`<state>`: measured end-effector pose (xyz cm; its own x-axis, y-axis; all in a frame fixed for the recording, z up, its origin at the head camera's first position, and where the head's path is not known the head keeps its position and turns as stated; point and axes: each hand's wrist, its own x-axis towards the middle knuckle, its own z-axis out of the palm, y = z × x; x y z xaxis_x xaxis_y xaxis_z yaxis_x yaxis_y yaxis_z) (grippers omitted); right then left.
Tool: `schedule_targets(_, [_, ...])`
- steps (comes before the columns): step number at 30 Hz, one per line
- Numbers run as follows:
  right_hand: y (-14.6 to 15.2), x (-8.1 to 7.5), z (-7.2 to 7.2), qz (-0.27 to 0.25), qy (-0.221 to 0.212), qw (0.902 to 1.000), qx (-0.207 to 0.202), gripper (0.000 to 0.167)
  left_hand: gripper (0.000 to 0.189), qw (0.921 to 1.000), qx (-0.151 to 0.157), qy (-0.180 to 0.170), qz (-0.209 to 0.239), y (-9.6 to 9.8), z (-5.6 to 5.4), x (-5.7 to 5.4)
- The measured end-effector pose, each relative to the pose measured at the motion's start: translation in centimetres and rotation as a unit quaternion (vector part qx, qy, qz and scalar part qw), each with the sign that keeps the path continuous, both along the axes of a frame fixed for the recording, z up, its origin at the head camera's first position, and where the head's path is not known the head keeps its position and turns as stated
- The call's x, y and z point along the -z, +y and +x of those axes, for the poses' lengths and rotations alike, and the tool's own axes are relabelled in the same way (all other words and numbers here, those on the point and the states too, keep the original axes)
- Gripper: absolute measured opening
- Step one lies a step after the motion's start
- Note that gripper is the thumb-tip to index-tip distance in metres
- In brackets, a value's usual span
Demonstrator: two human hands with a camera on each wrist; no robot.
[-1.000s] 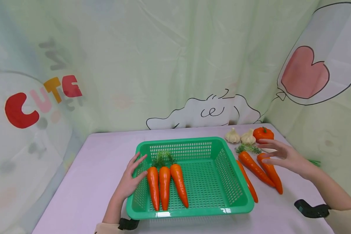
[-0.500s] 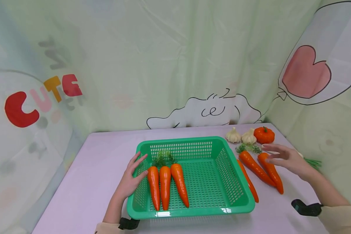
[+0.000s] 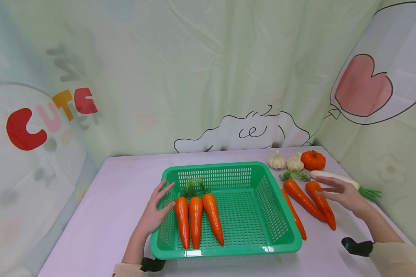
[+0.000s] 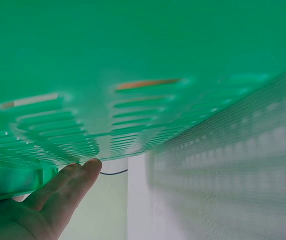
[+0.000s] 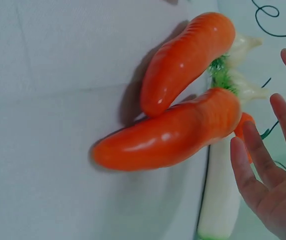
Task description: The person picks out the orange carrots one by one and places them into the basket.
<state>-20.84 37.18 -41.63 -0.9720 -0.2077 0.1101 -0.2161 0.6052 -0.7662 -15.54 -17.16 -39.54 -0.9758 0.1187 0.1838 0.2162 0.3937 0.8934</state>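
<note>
Touching green basket (image 3: 225, 252): left hand (image 3: 154, 214), outspread; right hand (image 3: 346, 195): released, outspread, near rightmost carrot (image 3: 324, 208)

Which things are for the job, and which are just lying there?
Probably for the job:
green basket, left hand at its side
three carrots inside it
three more carrots beside it, two near the right hand

Probably just lying about:
two garlic bulbs
orange pumpkin-like vegetable
white radish, though also near that hand

Head view forward and down, right wrist's close over the same carrots (image 5: 165, 140), left's perhaps along the basket (image 3: 242, 251).
</note>
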Motion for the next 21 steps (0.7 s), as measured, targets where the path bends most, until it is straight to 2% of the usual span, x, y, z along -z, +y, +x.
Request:
schedule_targets(6, [0.7, 1.2, -0.1, 0.005, -0.011, 0.9999, 0.005, 0.057, 0.05, 1.0, 0.001, -0.001, 0.0, 0.0, 0.0, 0.0])
schedule_targets(10, [1.7, 2.3, -0.7, 0.006, -0.019, 0.9998, 0.006, 0.057, 0.05, 1.0, 0.002, -0.001, 0.002, 0.0, -0.1, 0.1])
schedule_targets(13, [2.1, 2.9, -1.0, 0.008, -0.04, 0.9991, 0.015, 0.057, 0.05, 1.0, 0.002, -0.001, 0.004, 0.0, -0.1, 0.2])
schedule_targets(16, [1.7, 2.6, -0.8, 0.005, -0.067, 0.9977, 0.007, 0.062, 0.05, 1.0, 0.002, -0.001, 0.004, 0.0, -0.1, 0.2])
schedule_targets(21, [0.5, 1.8, -0.2, 0.016, -0.107, 0.994, 0.019, 0.068, 0.05, 1.0, 0.001, -0.002, 0.003, 0.0, 0.0, 0.1])
